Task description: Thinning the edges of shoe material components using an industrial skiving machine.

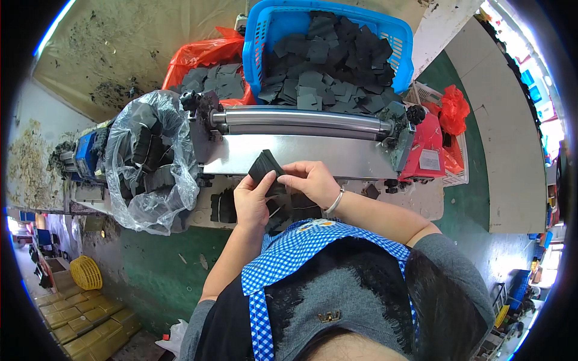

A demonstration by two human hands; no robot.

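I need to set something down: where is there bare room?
The metal plate in front of the rollers is bare on either side of the held black stack, right as far as the red housing. Crowded: the tabletop under both hands, with more black stacks; the filled clear plastic bag at left; the blue basket behind.

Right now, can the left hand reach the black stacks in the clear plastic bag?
Probably yes: the black stacks show in the open clear plastic bag nearby, nothing obvious between. But the left hand holds a stack of black sheets, so may need freeing first.

No legible text (white label [429, 159] included)
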